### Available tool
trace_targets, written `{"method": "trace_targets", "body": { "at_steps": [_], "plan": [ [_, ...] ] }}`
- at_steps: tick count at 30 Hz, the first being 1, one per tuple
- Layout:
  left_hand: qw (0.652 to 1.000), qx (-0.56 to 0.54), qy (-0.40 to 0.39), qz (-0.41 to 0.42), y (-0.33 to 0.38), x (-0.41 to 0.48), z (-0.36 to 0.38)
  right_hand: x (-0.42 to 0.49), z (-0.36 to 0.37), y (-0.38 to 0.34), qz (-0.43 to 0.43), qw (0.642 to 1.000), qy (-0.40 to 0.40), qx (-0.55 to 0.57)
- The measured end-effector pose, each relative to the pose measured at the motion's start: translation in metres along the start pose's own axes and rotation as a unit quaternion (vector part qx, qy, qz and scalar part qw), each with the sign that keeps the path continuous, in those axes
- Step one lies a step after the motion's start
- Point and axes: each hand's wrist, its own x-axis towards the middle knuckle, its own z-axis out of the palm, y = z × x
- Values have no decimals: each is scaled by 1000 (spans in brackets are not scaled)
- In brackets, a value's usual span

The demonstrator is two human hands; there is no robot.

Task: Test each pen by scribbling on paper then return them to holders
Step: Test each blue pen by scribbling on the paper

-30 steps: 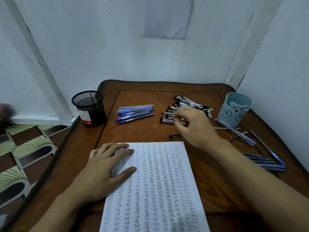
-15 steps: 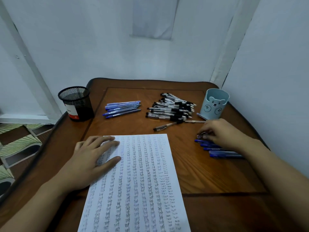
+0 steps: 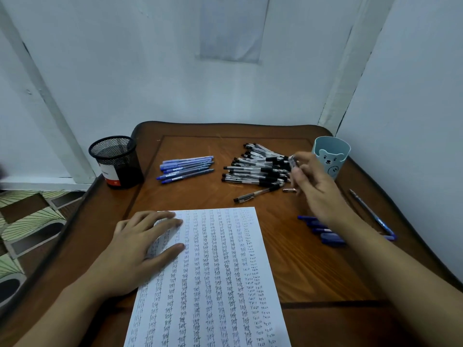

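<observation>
A white sheet of paper [image 3: 213, 284] covered in columns of written words lies on the wooden table [image 3: 313, 271]. My left hand [image 3: 140, 249] rests flat on the sheet's upper left part, fingers straight. My right hand [image 3: 315, 189] is raised between the pile of black pens [image 3: 258, 169] and the light blue bear holder [image 3: 330, 156]. Its fingertips pinch a small blurred pen part [image 3: 293, 161]; what it is cannot be told. A black mesh holder [image 3: 116, 161] stands at the back left. Beside it lies a row of blue pens [image 3: 186, 167].
One black pen [image 3: 255, 194] lies alone below the pile, with a small copper-coloured piece [image 3: 289, 190] next to it. Several blue pens [image 3: 318, 226] lie partly under my right forearm. Another blue pen [image 3: 370, 214] lies near the table's right edge. White walls close in behind and to the right.
My right hand left the blue pens at the right and rose toward the black pile and the bear holder, with a small item in its fingertips. My left hand stayed on the paper.
</observation>
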Motion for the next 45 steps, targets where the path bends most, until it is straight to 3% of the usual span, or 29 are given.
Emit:
{"method": "trace_targets", "body": {
  "at_steps": [3,5,9,11,17,22,26,30,34,37,40,45],
  "plan": [
    [1000,-5,0,1,0,0,0,5,5,-20,55,991,37,116],
    [1000,-9,-2,-1,-1,0,0,6,8,-26,92,981,12,170],
    [1000,-11,-5,-5,0,1,0,1,15,-30,203,892,-52,400],
    [1000,-10,-4,-4,1,1,-1,-7,19,-33,229,873,-93,421],
    [1000,5,-10,-2,8,-1,-4,-45,48,-41,155,954,-171,194],
    [997,74,15,19,20,-5,-4,-56,65,-44,85,974,-186,96],
    [998,59,10,12,19,-8,0,-54,69,-41,130,971,-123,158],
    [999,43,19,16,24,-7,-2,-55,64,-39,111,980,-152,67],
    [999,20,27,40,43,-2,-5,-64,67,-39,32,977,-198,-78],
    [998,23,11,63,62,2,0,-68,70,-36,-53,972,-181,-140],
    [997,40,11,70,73,10,8,-72,75,-30,-134,969,-151,-143],
    [997,25,48,62,77,11,24,-72,75,-19,-176,966,-140,-124]
  ]
}}
